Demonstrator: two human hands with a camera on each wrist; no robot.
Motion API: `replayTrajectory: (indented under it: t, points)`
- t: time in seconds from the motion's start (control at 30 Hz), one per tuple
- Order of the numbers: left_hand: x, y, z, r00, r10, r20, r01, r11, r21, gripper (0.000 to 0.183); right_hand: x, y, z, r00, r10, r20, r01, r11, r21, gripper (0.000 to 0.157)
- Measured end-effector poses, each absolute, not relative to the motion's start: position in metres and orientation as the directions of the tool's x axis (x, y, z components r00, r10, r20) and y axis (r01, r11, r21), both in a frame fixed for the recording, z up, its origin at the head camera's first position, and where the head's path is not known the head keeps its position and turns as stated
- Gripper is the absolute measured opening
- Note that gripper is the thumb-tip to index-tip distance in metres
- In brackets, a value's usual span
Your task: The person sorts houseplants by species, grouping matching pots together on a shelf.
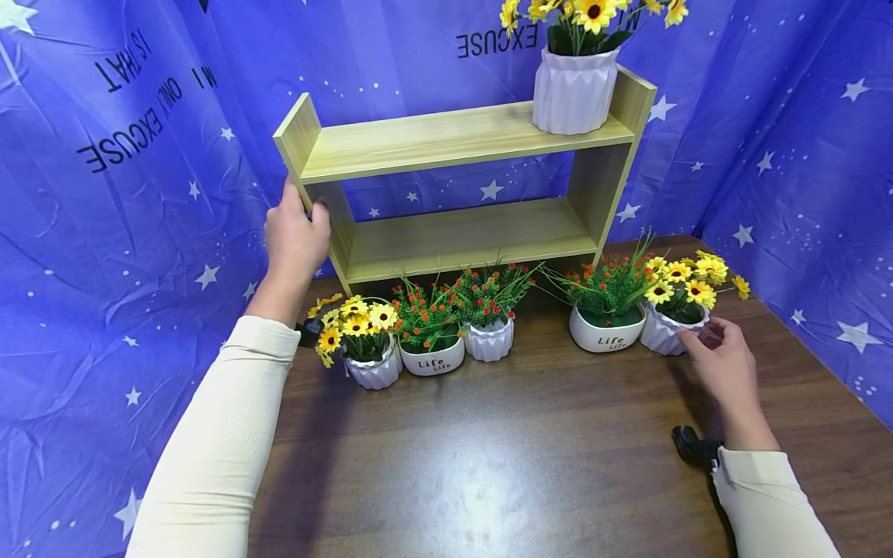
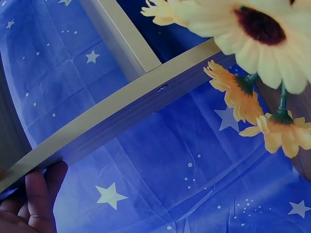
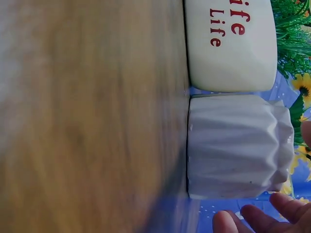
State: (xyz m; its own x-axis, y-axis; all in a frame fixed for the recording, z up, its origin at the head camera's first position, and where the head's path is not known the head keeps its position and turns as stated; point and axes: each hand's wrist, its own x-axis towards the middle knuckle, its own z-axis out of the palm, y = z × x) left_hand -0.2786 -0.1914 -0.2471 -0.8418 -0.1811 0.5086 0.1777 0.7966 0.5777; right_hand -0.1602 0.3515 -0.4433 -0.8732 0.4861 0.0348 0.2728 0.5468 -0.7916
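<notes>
Pale wood shelf point(image 1: 467, 234), just one of them, with two boards between two sides. The left hand point(image 1: 296, 240) is gripping its left side, fingers outside, thumb inside. On the table point(image 1: 558, 434), just past the shelf's right end, sits the end pot point(image 1: 663, 335), white with yellow flowers. The right hand point(image 1: 727, 372) is at its rim, fingers loose and spread, not clamped round it; can't tell if any actually touch.

I count six white pots altogether, three yellow-flowered, three red. One, the top pot point(image 1: 575, 93), is up on the shelf's right end. In front of the shelf's left half: the left pot point(image 1: 377, 368), a Life pot point(image 1: 432, 361) and the red pot point(image 1: 490, 341). Second Life pot point(image 1: 607, 335) is by the shelf's right corner, beside the end pot. One starry blue curtain point(image 1: 418, 46) behind the shelf.
</notes>
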Motion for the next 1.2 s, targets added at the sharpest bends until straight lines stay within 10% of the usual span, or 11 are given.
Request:
replayTrajectory:
  t: [1.2]
  points:
    - [-0.28,-0.193,-0.249,-0.835,-0.185,0.518,0.17,0.809,0.563,0.039,-0.195,0.335,-0.459,-0.801,0.596,-0.048,0.257,0.272,-0.927,0.086]
